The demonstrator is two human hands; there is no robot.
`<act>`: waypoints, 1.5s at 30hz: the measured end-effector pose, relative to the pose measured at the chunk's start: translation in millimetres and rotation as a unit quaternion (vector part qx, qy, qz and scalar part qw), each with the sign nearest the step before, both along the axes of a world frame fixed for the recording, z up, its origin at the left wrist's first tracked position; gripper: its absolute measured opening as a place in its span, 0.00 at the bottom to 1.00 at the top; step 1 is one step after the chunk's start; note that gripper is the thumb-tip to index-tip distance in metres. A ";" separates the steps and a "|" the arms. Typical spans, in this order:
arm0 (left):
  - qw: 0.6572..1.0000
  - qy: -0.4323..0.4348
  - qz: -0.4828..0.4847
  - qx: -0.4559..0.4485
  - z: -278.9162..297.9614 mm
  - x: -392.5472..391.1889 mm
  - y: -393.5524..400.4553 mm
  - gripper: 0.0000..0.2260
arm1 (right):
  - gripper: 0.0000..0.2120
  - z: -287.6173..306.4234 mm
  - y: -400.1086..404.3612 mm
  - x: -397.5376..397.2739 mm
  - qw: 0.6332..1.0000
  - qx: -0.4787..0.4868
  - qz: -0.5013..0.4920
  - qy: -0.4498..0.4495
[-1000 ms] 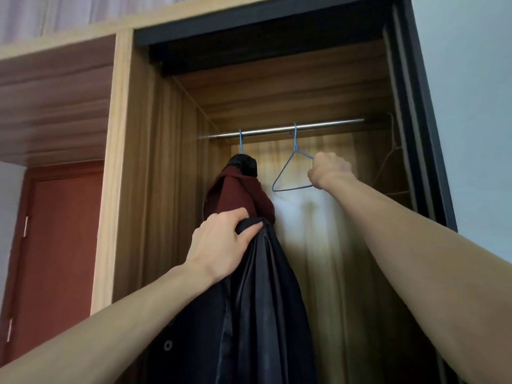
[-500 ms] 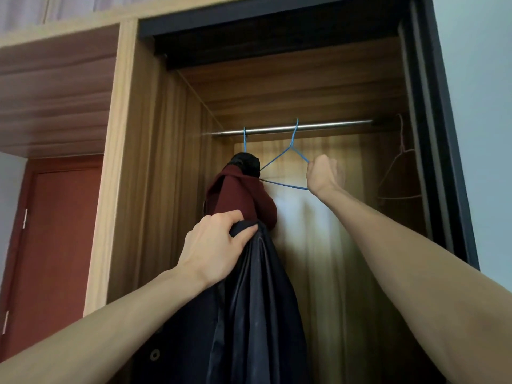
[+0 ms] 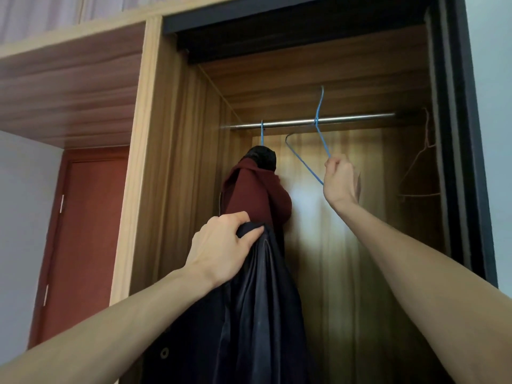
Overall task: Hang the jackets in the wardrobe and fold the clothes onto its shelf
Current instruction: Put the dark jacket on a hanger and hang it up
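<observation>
Blue thin wire hanger, tilted with its hook above the steel rail, is pinched by the right hand; likely light and springy. Left hand grips the dark satin-lined jacket at its collar; soft, slippery, best held there.

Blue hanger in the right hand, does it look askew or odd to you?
Yes. The blue hanger is tilted steeply, its hook sticking up above the rail instead of hanging from it, with the right hand gripping one corner.
</observation>
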State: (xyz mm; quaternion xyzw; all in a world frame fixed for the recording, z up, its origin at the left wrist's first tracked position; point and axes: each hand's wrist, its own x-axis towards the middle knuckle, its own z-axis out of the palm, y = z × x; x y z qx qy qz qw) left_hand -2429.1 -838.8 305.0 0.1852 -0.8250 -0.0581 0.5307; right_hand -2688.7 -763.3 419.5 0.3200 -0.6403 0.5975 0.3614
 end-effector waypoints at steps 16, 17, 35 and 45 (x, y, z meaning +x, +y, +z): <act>0.998 0.015 -0.052 0.026 -43.8 75.6 32.9 0.18 | 0.13 -211.7 69.5 162.5 0.952 -0.067 0.292 -0.062; 0.998 0.013 -0.054 0.031 -46.4 80.9 33.3 0.18 | 0.17 -210.5 74.8 172.4 0.949 -0.066 0.298 -0.078; 0.989 -0.084 -0.077 0.096 -91.9 149.8 26.0 0.19 | 0.17 -289.4 235.6 197.1 0.870 0.103 0.451 -0.170; 0.986 -0.148 -0.043 0.059 -108.0 151.5 74.9 0.14 | 0.18 -281.8 195.3 262.3 0.833 0.338 0.421 -0.123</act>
